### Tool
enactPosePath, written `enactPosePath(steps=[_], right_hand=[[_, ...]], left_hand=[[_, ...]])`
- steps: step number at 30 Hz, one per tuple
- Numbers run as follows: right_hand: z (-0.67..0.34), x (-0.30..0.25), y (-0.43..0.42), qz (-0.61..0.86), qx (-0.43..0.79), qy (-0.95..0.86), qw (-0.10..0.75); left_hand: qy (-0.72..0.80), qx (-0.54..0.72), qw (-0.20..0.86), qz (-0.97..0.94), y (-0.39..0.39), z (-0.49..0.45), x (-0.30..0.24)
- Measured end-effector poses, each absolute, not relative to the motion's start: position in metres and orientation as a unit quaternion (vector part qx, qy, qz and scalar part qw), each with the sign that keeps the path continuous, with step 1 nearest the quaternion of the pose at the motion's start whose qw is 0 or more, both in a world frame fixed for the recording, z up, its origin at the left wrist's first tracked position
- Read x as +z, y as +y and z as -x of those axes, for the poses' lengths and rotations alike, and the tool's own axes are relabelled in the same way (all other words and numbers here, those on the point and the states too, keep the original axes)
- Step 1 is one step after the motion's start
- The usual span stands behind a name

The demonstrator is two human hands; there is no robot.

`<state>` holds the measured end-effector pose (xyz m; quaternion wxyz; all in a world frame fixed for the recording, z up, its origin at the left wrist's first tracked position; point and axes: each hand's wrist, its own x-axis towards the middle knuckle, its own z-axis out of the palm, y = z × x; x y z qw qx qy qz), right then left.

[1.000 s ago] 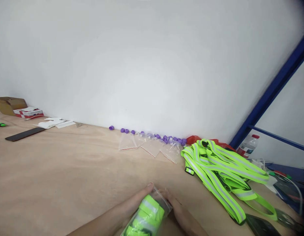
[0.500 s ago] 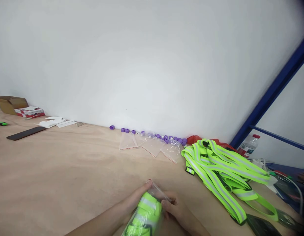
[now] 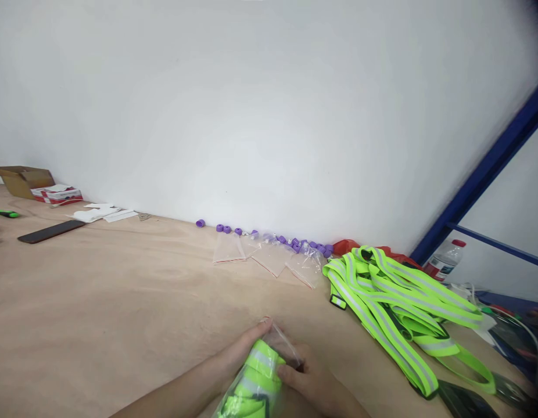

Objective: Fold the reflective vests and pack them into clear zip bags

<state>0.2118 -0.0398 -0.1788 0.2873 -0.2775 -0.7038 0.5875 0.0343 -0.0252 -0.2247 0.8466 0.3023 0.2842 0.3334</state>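
Observation:
At the bottom middle, both my hands close around a clear plastic bag (image 3: 281,341) with a folded neon-yellow reflective strap (image 3: 257,377) inside. My left hand (image 3: 238,354) grips the bag's left side, its fingertip at the bag's top edge. My right hand (image 3: 310,380) pinches the bag's mouth on the right, fingers curled. The bag rests low over the wooden table (image 3: 121,302).
A heap of neon-yellow reflective straps (image 3: 395,296) lies to the right. Empty clear bags (image 3: 269,258) and purple caps (image 3: 295,242) line the wall. A water bottle (image 3: 445,260), a blue frame post (image 3: 482,174), a black bar (image 3: 51,231) and boxes (image 3: 38,186) stand further off.
My right hand's fingers have curled in and moved left over the bag's mouth. The view has shifted slightly; the bag stays in both hands.

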Motion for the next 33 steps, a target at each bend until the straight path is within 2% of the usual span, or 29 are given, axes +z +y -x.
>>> enactPosePath(steps=[4,14,18,24,30,33], right_hand=[[-0.21,-0.173,-0.042,0.269,0.557,-0.734,0.282],[-0.211,-0.2,-0.038,0.33,0.566,-0.677,0.336],[-0.21,-0.199,-0.038,0.33,0.567,-0.666,0.355],[-0.214,-0.209,-0.031,0.372,0.547,-0.63,0.406],[-0.218,-0.209,-0.031,0.423,0.521,-0.608,0.423],[-0.218,-0.205,-0.031,0.43,0.487,-0.622,0.436]], left_hand=[[0.313,0.375,0.84,-0.237,-0.028,-0.038,-0.227],[0.298,0.358,0.849,-0.251,-0.023,-0.035,-0.231],[0.276,0.34,0.843,-0.312,-0.025,-0.031,-0.219],[0.26,0.399,0.792,-0.382,-0.031,-0.025,-0.192],[0.318,0.34,0.813,-0.349,-0.029,-0.019,-0.184],[0.29,0.354,0.83,-0.32,-0.027,-0.021,-0.186]])
